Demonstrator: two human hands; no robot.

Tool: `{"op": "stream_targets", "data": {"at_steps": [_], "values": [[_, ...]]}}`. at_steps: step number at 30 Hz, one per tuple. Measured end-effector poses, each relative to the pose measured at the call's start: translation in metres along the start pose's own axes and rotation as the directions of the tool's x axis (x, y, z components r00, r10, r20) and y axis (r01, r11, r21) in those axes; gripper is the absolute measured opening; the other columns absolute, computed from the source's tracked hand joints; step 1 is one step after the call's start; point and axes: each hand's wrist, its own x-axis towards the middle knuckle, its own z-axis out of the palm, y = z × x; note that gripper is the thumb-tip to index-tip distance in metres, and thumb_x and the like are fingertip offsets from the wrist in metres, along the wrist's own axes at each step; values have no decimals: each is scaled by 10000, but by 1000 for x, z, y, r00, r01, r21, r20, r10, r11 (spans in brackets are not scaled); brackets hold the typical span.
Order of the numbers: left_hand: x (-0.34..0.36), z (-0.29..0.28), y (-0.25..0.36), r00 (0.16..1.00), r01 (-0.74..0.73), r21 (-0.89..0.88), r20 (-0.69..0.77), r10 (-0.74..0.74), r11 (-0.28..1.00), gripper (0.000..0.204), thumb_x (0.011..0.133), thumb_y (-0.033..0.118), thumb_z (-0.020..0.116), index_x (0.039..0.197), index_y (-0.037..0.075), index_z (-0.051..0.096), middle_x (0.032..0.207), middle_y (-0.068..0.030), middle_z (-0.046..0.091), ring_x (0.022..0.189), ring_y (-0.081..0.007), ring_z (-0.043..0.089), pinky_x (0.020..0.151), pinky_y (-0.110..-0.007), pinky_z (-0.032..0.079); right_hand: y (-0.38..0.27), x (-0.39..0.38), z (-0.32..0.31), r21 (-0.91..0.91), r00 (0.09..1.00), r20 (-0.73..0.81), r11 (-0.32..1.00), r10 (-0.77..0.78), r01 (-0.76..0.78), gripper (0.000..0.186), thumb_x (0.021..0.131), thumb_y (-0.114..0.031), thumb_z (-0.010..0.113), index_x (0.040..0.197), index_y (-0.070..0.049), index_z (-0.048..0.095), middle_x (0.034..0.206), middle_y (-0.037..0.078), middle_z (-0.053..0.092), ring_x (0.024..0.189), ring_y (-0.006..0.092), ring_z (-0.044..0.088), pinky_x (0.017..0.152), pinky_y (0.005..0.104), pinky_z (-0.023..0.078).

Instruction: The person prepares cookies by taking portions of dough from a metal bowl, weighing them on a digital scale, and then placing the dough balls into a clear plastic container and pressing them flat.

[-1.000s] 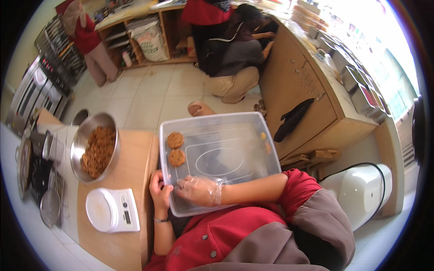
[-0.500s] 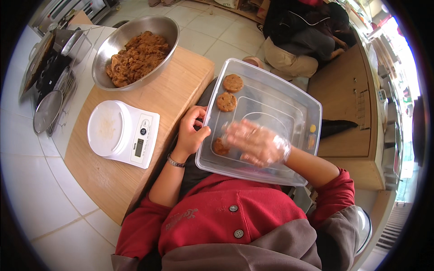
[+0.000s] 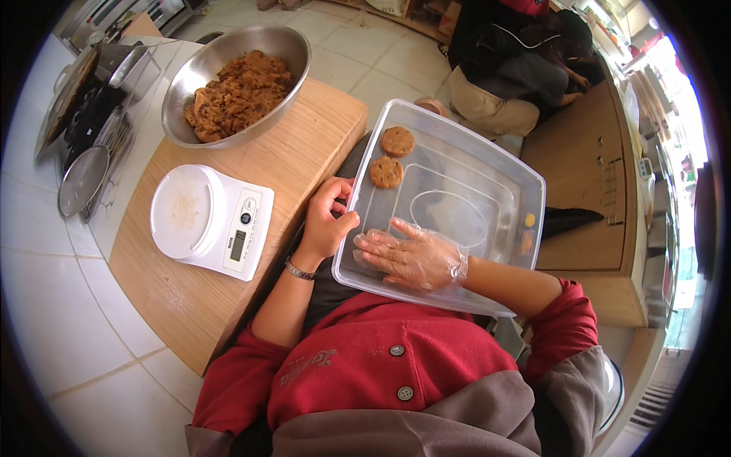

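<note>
Patties (image 3: 397, 142) of brown dough, two of them and round, lay near the far left corner of a clear plastic box (image 3: 451, 171), close along its left wall, their edges meeting or nearly so. From them, open room stretched across the box's floor to the right wall, with an oval outline moulded into the middle. The right hand (image 3: 411, 257), in a thin clear glove, was spread low over the near left corner, its fingers straight and palm down; whatever lay beneath it was hidden. The left hand (image 3: 333, 219) was clamped on the left rim of the box, thumb on top and the other fingers curled. The box sat on the person's lap, its far left corner just beside the edge of the desk (image 3: 183, 301); that gap widened toward the person, with the left forearm (image 3: 282, 308) in it. On the desk, a white scale (image 3: 217, 221) stood near the hand, a strip of wood running between it and the desk's edge. Beyond it, a steel bowl (image 3: 180, 95) held a mound of dough (image 3: 240, 91). A strainer (image 3: 84, 183) lay farther left. Past the box's right rim stood a wooden cabinet (image 3: 575, 179), and beside that a person (image 3: 502, 91) crouched on the tiled floor (image 3: 343, 53).
</note>
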Motion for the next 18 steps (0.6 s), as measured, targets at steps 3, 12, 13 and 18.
{"op": "stream_targets", "data": {"at_steps": [3, 12, 13, 18], "values": [[0, 2, 0, 999, -43, 37, 0, 43, 998, 246, 654, 23, 595, 887, 18, 516, 1109, -79, 571, 825, -94, 496, 645, -229, 440, 0, -2, 3, 42, 1000, 11, 999, 27, -27, 593, 908, -299, 506, 1420, -59, 326, 1497, 136, 285, 1380, 245, 293, 1129, 508, 181], [0, 3, 6, 1000, -23, 13, -19, 23, 1000, 238, 653, 11, 593, 878, 18, 518, 1085, -74, 564, 807, -92, 482, 634, -219, 437, 20, 8, -27, 604, 835, -105, 702, 539, -377, 508, 671, 17, 518, 1164, -65, 609, 1031, 176, 628, 962, 338, 600, 827, 394, 488], [0, 4, 6, 1000, -22, 11, -18, 23, 1000, 238, 653, 11, 593, 878, 18, 518, 1085, -74, 564, 807, -92, 482, 634, -219, 437, 20, 12, -23, 492, 850, -67, 759, 522, -427, 490, 673, 19, 534, 1141, -95, 628, 1002, 168, 622, 931, 332, 599, 805, 389, 492], [0, 4, 3, 1000, -14, 23, -25, 15, 1000, 238, 648, -5, 587, 873, 20, 513, 1080, -70, 559, 816, -93, 480, 634, -222, 440, 20, 27, -14, 524, 899, -150, 804, 412, -281, 450, 702, 39, 538, 1111, -114, 645, 956, 135, 599, 879, 324, 589, 786, 392, 491]]}}
